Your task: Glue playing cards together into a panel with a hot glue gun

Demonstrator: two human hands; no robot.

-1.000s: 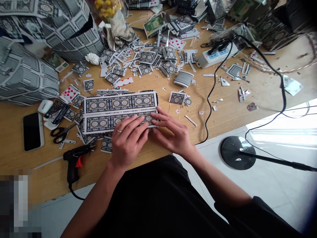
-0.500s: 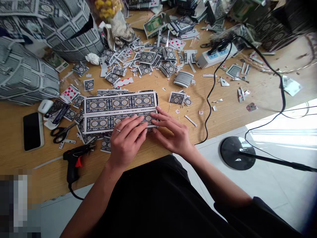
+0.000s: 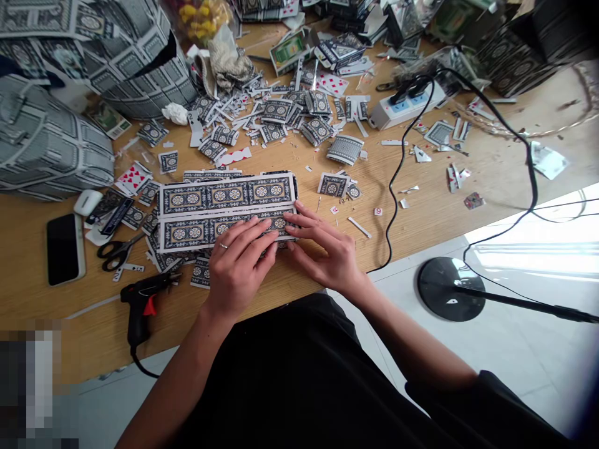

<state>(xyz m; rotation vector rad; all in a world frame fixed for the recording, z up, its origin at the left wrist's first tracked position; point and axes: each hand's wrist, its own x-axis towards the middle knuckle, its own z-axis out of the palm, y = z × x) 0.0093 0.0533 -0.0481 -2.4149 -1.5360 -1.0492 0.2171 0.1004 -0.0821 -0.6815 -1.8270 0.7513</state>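
Observation:
A panel of playing cards [image 3: 185,199], two rows joined edge to edge with patterned backs up, lies on other card pieces. My left hand [image 3: 241,259] rests on the panel's near row, fingers stretched flat across it, a ring on one finger. At the right end, my right hand [image 3: 327,249] touches the panel with fingers extended and apart, its thumb at the near edge. What lies under the fingertips is hidden. Left of my hands, a black glue gun [image 3: 138,305] with a red trigger lies on the table, below black scissors [image 3: 115,252].
A phone [image 3: 64,249] and a white earbud case [image 3: 88,202] lie at the left, before card-covered bags [image 3: 51,137]. Cut cards [image 3: 276,111] litter the back. A power strip [image 3: 407,106] trails a black cable [image 3: 397,181] to the right. A round lamp base [image 3: 450,288] stands on the floor.
The view has shifted very slightly. My hands and the card panel stay in the same place, with no visible change in hold.

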